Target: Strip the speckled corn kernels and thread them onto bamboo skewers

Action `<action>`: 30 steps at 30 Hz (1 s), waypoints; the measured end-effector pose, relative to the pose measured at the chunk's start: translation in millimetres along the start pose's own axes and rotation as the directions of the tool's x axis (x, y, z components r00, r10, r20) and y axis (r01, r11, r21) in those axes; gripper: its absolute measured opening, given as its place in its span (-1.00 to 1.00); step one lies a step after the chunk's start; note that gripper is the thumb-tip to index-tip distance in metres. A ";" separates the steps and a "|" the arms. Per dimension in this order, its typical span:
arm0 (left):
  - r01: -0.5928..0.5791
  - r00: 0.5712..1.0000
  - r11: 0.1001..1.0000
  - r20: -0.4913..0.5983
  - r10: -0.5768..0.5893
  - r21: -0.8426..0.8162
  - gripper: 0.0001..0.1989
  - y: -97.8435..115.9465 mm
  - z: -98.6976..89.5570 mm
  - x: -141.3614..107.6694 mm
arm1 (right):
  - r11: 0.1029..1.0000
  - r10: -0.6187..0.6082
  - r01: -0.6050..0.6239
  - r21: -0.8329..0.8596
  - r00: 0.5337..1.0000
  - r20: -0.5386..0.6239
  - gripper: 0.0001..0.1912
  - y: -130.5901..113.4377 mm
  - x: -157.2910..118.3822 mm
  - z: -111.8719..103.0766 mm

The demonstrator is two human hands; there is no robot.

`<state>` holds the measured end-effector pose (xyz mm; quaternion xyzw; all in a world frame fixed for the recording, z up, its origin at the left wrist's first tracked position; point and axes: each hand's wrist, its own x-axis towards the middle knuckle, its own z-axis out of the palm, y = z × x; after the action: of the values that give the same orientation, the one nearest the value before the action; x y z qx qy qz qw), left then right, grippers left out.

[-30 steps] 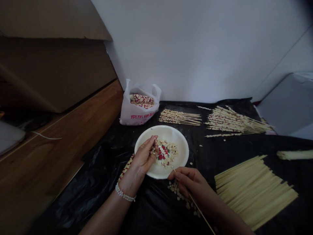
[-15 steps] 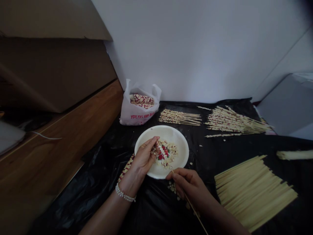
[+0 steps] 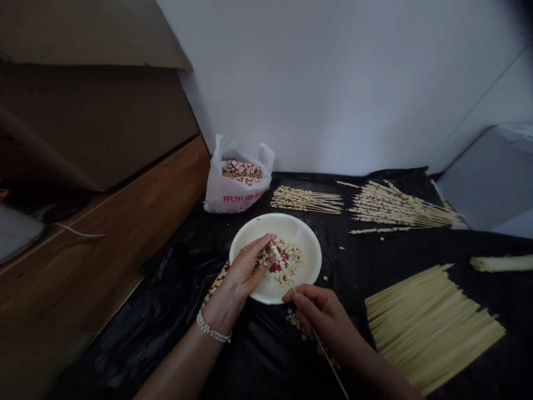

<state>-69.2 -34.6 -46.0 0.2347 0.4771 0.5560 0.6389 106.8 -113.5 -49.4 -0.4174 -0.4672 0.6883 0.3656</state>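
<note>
Over the white bowl (image 3: 310,239), my left hand (image 3: 244,269) is cupped round several pale corn kernels (image 3: 263,256). Its thumb and fingertips close near the tip of a thin wooden skewer, where whitish kernels appear to be threaded. My right hand (image 3: 322,314), at the bowl's near right rim, pinches the wooden skewer (image 3: 333,366), whose bare end slants down to the lower right. Loose corn kernels (image 3: 295,256) lie in the bowl on a red flower print. Partly hidden behind my left wrist is a speckled corn cob (image 3: 216,286).
A white plastic bag (image 3: 231,194) of corn cobs stands behind the bowl. Kernel-threaded skewers (image 3: 383,205) lie at the back right, a smaller bunch (image 3: 300,199) beside the bag. Bare skewers (image 3: 428,328) and a pale stripped cob (image 3: 506,263) lie right, on black plastic sheeting (image 3: 175,328).
My left fingertips have shifted slightly right and the left palm shows its kernels more. The skewer's lower end has swung a little left. My right hand has barely moved.
</note>
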 end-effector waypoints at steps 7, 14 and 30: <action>0.132 0.991 0.991 0.032 -0.131 -0.012 -0.82 10.7 20.6 -16.2 | 1.000 -0.004 0.004 0.016 1.000 -0.022 -0.68 0.9 1.7 -1.6; 0.276 0.961 0.928 0.071 -0.266 -0.249 -0.91 15.2 21.3 -14.2 | 1.000 -0.012 0.012 0.014 0.998 -0.068 -0.66 -8.3 0.8 -5.0; 0.170 0.985 0.971 0.040 -0.166 -0.166 -0.66 15.7 17.1 -12.6 | 0.998 0.051 -0.051 0.033 0.999 -0.019 -0.64 -4.9 0.1 -5.1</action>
<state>-61.0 -38.2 -21.1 0.1457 0.4383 0.5352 0.7073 112.0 -110.2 -45.8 -0.4300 -0.4416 0.7008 0.3593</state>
